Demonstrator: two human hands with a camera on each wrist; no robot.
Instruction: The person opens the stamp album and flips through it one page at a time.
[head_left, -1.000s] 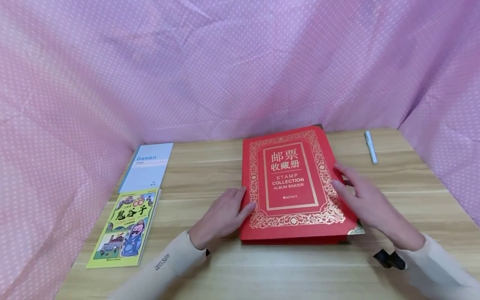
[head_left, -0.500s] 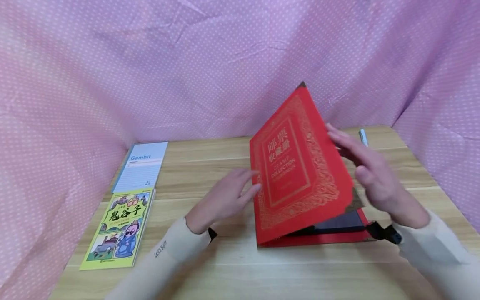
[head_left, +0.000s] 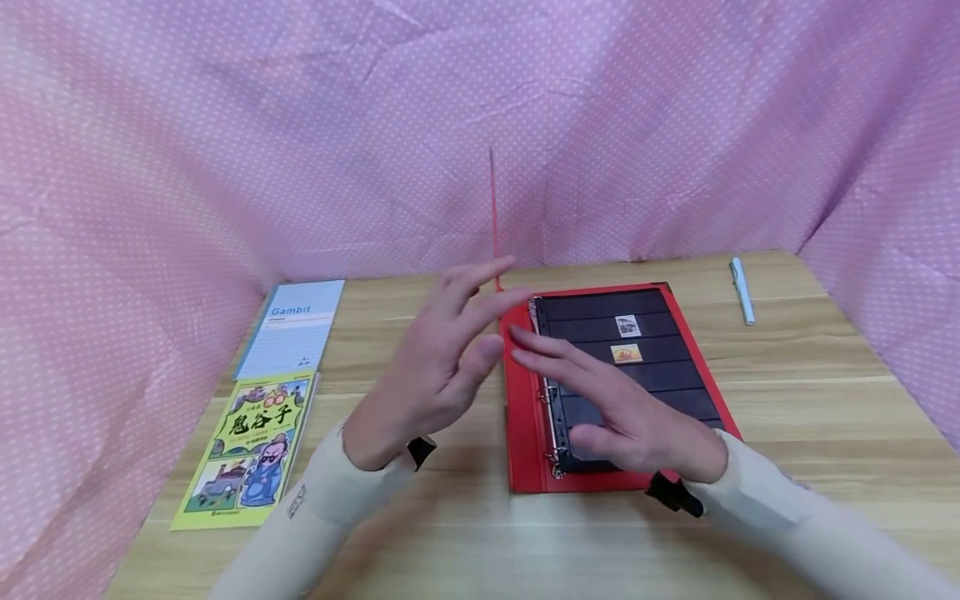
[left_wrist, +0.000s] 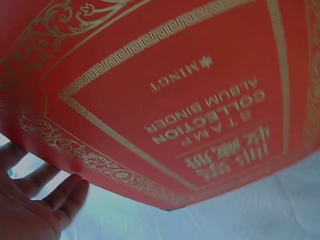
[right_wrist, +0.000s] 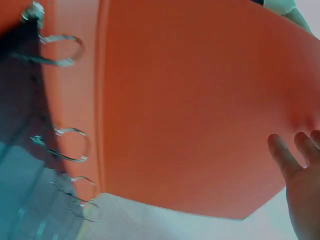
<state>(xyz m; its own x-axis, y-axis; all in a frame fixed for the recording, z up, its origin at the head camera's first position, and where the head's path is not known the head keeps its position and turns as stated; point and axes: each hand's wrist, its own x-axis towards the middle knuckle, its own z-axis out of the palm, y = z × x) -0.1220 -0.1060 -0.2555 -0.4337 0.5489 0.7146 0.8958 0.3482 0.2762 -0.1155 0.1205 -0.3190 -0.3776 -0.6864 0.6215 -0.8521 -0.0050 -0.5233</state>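
Note:
A red stamp album point(head_left: 528, 454) lies on the table, its front cover point(left_wrist: 150, 95) raised upright and seen edge-on in the head view. Inside, a black stock page point(head_left: 678, 379) carries a grey stamp point(head_left: 626, 326) and a yellow stamp point(head_left: 627, 354). Metal binder rings point(right_wrist: 62, 62) run along the spine. My left hand point(head_left: 427, 358) is on the cover's gold-printed outer side, fingers spread and fingertips right at its edge. On the inner side, my right hand point(head_left: 630, 408) reaches over the page with extended fingers, fingertips close to the plain red inner face.
At the left of the wooden table point(head_left: 420, 542) lie a pale blue notebook point(head_left: 296, 325) marked Gambit and, in front of it, a yellow-green comic book point(head_left: 243, 458). A light blue pen point(head_left: 742, 292) rests at the back right. Pink dotted cloth point(head_left: 450, 125) hangs behind.
The album's cover has swung up from closed to upright, uncovering the black page. My right hand has moved left with it, and my left hand has risen to the cover's outer side.

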